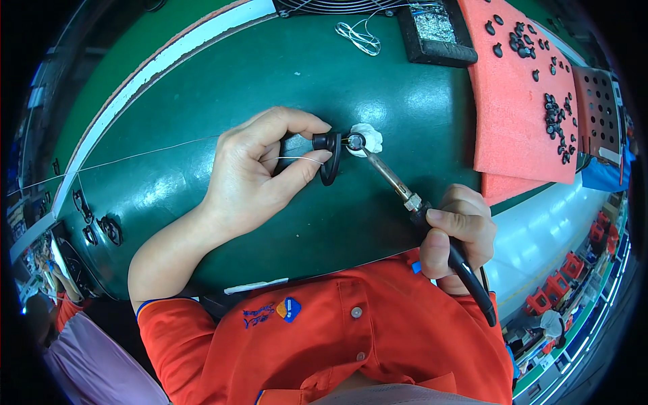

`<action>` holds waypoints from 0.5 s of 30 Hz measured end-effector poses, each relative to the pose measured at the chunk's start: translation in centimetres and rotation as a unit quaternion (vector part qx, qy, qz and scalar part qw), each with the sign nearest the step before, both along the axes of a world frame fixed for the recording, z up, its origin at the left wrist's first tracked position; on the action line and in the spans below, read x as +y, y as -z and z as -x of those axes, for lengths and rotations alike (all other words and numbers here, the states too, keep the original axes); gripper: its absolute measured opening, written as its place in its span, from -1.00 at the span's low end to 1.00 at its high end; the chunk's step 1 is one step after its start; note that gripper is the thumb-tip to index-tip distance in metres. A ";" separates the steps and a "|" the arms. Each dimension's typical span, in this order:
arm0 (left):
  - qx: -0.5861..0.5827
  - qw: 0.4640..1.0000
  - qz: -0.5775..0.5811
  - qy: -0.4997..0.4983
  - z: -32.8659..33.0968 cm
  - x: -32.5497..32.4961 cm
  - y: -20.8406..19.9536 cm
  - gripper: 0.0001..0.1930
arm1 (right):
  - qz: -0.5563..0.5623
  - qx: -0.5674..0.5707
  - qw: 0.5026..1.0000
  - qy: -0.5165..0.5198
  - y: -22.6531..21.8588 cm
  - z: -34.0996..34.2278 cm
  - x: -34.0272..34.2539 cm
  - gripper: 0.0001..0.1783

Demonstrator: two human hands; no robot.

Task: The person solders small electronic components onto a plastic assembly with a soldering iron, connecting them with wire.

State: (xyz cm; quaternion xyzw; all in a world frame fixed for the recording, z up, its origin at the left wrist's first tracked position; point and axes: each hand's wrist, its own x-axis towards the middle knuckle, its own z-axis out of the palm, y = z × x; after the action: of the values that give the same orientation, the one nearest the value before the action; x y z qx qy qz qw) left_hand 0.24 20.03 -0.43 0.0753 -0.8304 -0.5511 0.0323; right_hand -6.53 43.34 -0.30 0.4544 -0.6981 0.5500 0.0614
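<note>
My left hand pinches a small black curved part between thumb and fingers, along with a thin strand of solder wire. The part's round end meets a white lump on the green mat. My right hand grips the black handle of a soldering iron. The iron's metal tip rests at the round end of the black part, beside the white lump.
A green mat covers the bench. An orange foam sheet at the right carries several small black parts. A black tray and a coil of white wire lie at the back. More black parts sit at the left edge.
</note>
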 end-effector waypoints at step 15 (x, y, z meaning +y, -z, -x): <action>0.006 1.000 0.017 0.017 -0.1 0.1 0.0 -0.74 | -0.023 0.007 0.999 -0.029 -0.2 0.3 0.0 -0.88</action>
State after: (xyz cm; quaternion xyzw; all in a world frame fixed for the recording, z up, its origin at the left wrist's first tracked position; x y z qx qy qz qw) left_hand 0.34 20.10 -0.45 0.0577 -0.8408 -0.5376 0.0290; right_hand -6.82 43.36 -0.14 0.4798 -0.6967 0.5319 0.0399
